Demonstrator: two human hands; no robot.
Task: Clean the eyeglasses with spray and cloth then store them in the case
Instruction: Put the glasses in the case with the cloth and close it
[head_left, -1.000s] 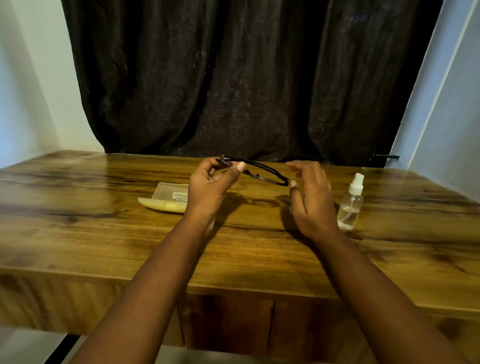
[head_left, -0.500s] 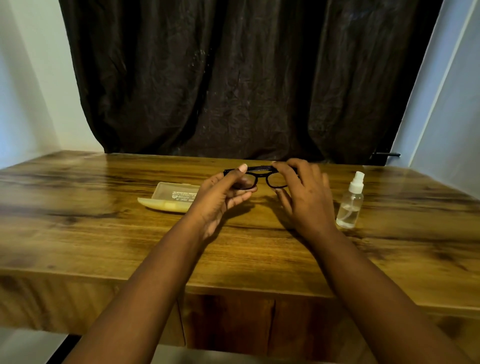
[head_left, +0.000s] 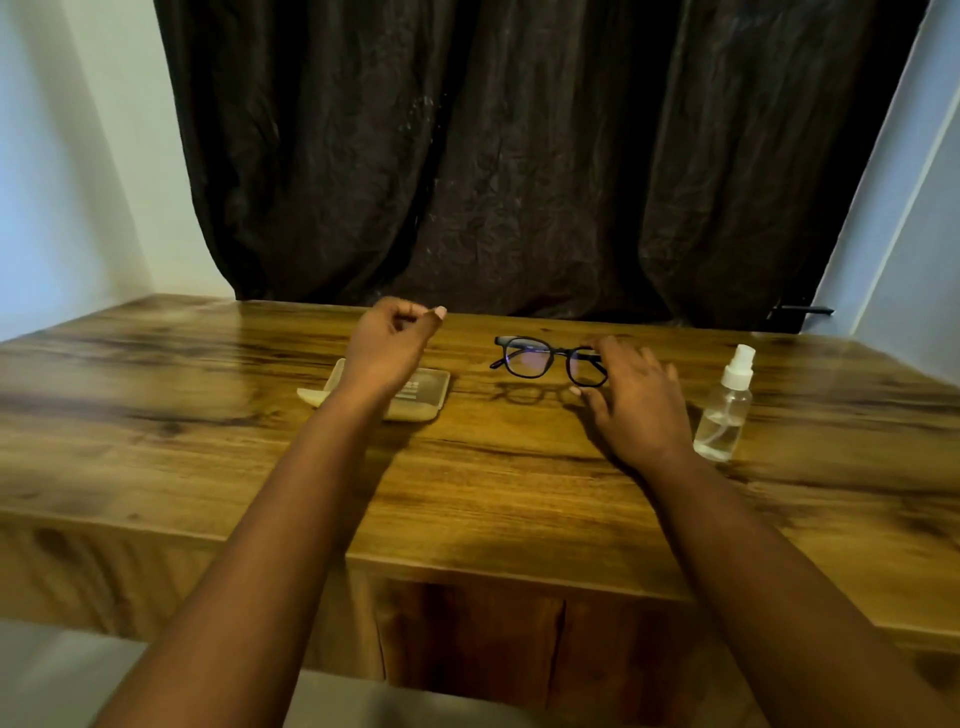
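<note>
Your right hand (head_left: 631, 402) held the glasses (head_left: 550, 359) by their right end, low over the tabletop (head_left: 493, 467), with the case (head_left: 423, 397) and the spray (head_left: 724, 410) on either side. Whether they touched the wood I could not tell. Your left hand (head_left: 389, 348) hung loosely curled and empty above the open case. No cloth showed; it may have sat in the case under that hand. You seemed at the start, before any spraying. Next you needed the spray in 1 hand while the other steadied the frame.

Case (head_left: 415, 395) partly behind left hand (head_left: 387, 345)
</note>
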